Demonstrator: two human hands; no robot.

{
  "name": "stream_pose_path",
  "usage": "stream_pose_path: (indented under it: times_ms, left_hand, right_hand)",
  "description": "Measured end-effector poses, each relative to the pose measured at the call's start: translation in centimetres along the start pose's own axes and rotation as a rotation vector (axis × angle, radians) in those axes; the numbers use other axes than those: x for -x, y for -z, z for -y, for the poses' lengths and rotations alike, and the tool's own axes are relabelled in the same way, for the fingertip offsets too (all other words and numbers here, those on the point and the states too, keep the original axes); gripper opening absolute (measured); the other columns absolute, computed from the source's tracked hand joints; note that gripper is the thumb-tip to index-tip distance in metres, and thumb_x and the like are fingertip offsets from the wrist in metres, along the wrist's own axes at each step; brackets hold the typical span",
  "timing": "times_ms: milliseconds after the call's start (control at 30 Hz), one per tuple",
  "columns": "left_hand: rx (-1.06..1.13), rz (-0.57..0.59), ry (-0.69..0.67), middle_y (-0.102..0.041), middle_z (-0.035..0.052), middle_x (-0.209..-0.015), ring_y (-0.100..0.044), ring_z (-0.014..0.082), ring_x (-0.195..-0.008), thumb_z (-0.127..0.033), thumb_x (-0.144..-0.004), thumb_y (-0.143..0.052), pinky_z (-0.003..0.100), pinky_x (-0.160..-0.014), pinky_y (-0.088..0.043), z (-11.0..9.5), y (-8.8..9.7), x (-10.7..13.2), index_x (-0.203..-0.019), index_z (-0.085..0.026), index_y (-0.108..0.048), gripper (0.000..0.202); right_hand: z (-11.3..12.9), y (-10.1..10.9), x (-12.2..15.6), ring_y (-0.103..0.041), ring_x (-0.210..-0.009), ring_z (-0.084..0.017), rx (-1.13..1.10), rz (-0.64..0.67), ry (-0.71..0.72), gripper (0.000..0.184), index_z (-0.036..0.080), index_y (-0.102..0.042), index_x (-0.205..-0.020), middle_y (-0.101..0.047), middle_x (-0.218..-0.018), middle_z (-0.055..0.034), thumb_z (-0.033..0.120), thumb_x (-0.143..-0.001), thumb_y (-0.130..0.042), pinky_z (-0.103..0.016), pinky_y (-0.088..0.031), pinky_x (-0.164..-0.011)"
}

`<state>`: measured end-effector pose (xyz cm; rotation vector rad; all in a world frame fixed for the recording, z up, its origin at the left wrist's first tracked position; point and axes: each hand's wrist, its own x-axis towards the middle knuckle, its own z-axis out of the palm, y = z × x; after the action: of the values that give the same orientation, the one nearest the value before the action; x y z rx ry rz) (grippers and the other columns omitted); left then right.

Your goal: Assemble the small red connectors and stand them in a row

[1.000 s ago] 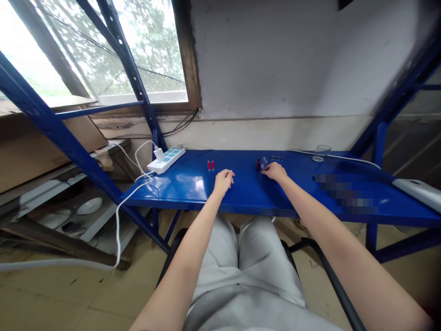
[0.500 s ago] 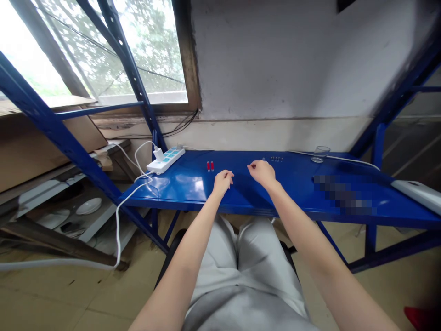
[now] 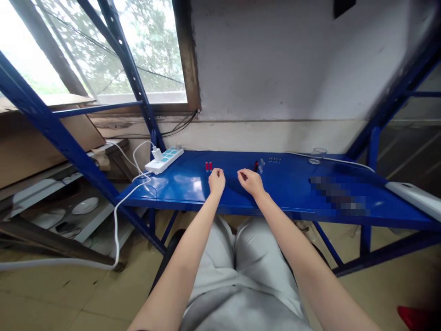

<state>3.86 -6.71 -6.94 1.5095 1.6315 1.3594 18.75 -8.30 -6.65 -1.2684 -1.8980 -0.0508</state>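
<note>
In the head view I see a person in pale grey trousers (image 3: 265, 248) seated at a long, glossy blue metal table (image 3: 186, 184), both bare forearms stretched out over its near half. The left hand (image 3: 217, 182) is loosely curled, thumb and fingertips drawn close together; I cannot tell whether anything small sits between them. Just beyond it, slightly to the left, a pair of small red cylinders with pale ends (image 3: 208, 167) stands side by side. The right hand (image 3: 252, 181) faces the left across a short gap, its thumb and forefinger brought together as in a pinch, and whether it has hold of something I cannot make out either.

Just past the right hand is a small black-and-red piece (image 3: 256, 166), with a little cluster of clear, transparent pieces (image 3: 262, 165) beside it on the right. Farther right and toward the far edge runs a short row of tiny, metallic-looking bits (image 3: 274, 160). A clear round glass (image 3: 317, 156) is well apart at the far right, near a thin white cable (image 3: 347, 163) along the back. A white power strip with pale blue sockets (image 3: 164, 160) lies at the far left, a white plug (image 3: 157, 154) in it.
</note>
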Motion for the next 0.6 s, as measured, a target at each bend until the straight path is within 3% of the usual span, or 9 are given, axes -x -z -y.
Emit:
stream_pose_path:
  times_ms: [100, 300, 400, 600]
  left_hand:
    - [-0.188, -0.106, -0.060, -0.064, 0.0068, -0.075, -0.061, 0.0189, -0.077, -0.024, -0.082, -0.040, 0.028, -0.071, -0.043, -0.5, 0.2, 0.0, -0.101, -0.019, -0.055, 0.024]
    - [-0.474, -0.013, -0.065, -0.064, 0.0180, -0.096, -0.062, 0.0289, -0.089, -0.020, -0.079, -0.045, 0.035, -0.077, -0.041, -1.3, 1.4, -1.1, -0.135, -0.014, -0.030, 0.058]
    - [-0.553, 0.021, -0.047, -0.062, 0.0213, -0.102, -0.061, 0.0305, -0.095, -0.020, -0.079, -0.046, 0.036, -0.080, -0.040, -1.5, 2.0, -2.3, -0.139, -0.011, -0.020, 0.066]
    - [-0.632, 0.101, 0.023, -0.058, 0.0265, -0.110, -0.057, 0.0334, -0.102, -0.020, -0.080, -0.044, 0.038, -0.082, -0.041, -1.4, 2.1, -3.6, -0.141, -0.006, -0.016, 0.069]
  right_hand:
    - [0.0, 0.1, 0.0, -0.058, -0.070, -0.015, 0.006, 0.008, 0.009, 0.031, 0.019, -0.063, -0.085, -0.064, -0.076, -0.0051, 0.032, -0.087, -0.035, -0.023, -0.041, -0.064]
    - [0.0, 0.1, 0.1, -0.057, -0.068, -0.014, 0.003, 0.014, 0.022, 0.031, 0.019, -0.062, -0.083, -0.063, -0.073, -0.0043, 0.032, -0.087, -0.034, -0.022, -0.040, -0.061]
    - [0.0, 0.0, 0.1, -0.058, -0.070, -0.015, 0.018, 0.030, 0.024, 0.030, 0.020, -0.062, -0.084, -0.064, -0.076, -0.0048, 0.032, -0.087, -0.035, -0.023, -0.040, -0.063]
    - [-0.1, -0.2, 0.0, -0.058, -0.068, -0.015, 0.029, 0.032, 0.028, 0.028, 0.020, -0.063, -0.082, -0.064, -0.075, -0.0042, 0.031, -0.086, -0.037, -0.023, -0.039, -0.062]
